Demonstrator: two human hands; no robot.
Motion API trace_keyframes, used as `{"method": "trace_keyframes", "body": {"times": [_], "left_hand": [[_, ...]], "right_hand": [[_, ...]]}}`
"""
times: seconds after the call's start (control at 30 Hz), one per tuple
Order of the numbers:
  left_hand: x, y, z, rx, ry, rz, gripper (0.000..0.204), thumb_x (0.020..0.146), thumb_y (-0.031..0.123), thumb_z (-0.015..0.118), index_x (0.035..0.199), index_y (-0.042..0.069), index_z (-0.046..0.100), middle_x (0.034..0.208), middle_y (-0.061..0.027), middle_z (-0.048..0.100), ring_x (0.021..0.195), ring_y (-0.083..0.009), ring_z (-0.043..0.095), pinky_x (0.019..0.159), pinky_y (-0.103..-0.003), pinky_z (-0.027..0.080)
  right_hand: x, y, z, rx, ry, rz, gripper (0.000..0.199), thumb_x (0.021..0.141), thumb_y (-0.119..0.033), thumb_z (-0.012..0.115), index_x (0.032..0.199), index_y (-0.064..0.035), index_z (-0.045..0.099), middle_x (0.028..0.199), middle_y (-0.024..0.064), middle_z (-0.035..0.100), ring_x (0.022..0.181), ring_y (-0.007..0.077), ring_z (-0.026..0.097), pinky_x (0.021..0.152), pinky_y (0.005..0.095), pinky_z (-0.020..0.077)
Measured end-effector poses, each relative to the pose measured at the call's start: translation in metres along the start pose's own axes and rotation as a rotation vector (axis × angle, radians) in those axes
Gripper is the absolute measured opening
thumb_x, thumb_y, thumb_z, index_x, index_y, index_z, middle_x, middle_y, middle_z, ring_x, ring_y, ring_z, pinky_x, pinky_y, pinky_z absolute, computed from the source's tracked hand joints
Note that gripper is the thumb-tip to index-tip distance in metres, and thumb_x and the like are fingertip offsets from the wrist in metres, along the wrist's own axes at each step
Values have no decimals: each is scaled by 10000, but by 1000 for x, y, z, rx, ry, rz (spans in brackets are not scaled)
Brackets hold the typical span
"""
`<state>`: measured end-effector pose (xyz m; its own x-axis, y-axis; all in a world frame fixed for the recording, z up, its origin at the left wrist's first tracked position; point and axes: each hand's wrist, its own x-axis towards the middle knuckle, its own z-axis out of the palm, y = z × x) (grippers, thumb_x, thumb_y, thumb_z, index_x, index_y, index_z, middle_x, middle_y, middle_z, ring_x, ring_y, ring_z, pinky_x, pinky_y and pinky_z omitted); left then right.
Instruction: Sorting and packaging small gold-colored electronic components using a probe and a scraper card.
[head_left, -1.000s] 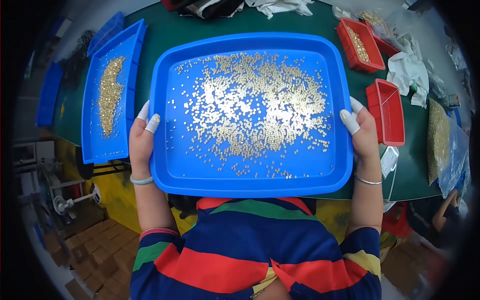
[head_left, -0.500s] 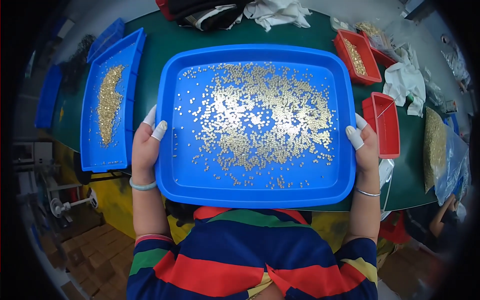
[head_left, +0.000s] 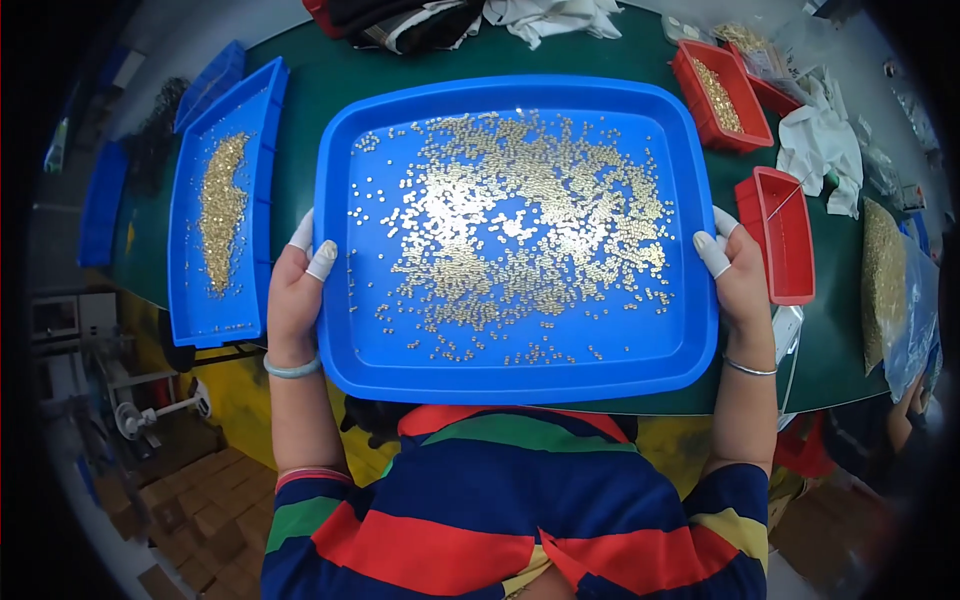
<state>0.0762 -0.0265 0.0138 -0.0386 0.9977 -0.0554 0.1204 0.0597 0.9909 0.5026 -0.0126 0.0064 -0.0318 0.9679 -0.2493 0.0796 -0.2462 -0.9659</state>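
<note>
A large blue plastic tray (head_left: 520, 381) is held level in front of me, above the near edge of the green table. Many small round gold-coloured metal pieces (head_left: 545, 185) lie scattered over its floor, thickest in the middle and far part. My left hand (head_left: 297, 285) grips the tray's left wall, thumb on the rim. On the opposite side, my right hand (head_left: 741, 275) grips the right wall the same way. White finger covers sit on thumbs and fingers of both hands; the fingers under the tray are hidden.
Left on the green table (head_left: 310, 110) stands a long blue tray (head_left: 262, 215) with a gold heap. At right are a red bin (head_left: 745, 140) with gold pieces, another red bin (head_left: 790, 240), white cloth (head_left: 822, 150) and a filled plastic bag (head_left: 882, 285). Dark clothing (head_left: 405, 22) lies at the back.
The tray has shifted slightly away from me and a little to the right, both hands still on it. The loose gold pieces have slid slightly within it.
</note>
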Motion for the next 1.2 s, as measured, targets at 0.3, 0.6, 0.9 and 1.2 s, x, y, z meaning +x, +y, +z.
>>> {"method": "trace_keyframes", "body": {"times": [0.3,0.6,0.9,1.2], "left_hand": [[1,-2,-79,-34,-17,-24,496,887,126,506,1312,-54,324,1207,-121,502,1048,-161,508,878,-248,413],[23,2,-122,-42,11,-48,502,887,133,511,1314,-52,321,1183,-119,518,1042,-153,510,871,-251,414],[40,4,-76,-26,77,9,514,890,123,498,1325,-59,293,1192,-140,511,1040,-160,514,867,-249,419],[35,-13,-44,-13,33,-22,496,890,108,498,1320,-51,310,1211,-128,503,1044,-150,513,875,-267,422]], "right_hand": [[-15,-12,86,0,37,-8,426,866,-86,499,1238,83,379,974,102,607,810,118,599,744,217,474],[7,-34,121,-83,-15,8,431,874,-97,506,1240,86,372,988,103,608,827,113,601,724,204,477],[21,-26,75,-42,9,-64,428,841,-80,543,1206,95,404,916,94,621,767,81,582,685,195,465],[17,-4,36,-223,96,-30,179,829,-76,577,960,40,535,686,16,593,593,44,539,539,160,421]]}}
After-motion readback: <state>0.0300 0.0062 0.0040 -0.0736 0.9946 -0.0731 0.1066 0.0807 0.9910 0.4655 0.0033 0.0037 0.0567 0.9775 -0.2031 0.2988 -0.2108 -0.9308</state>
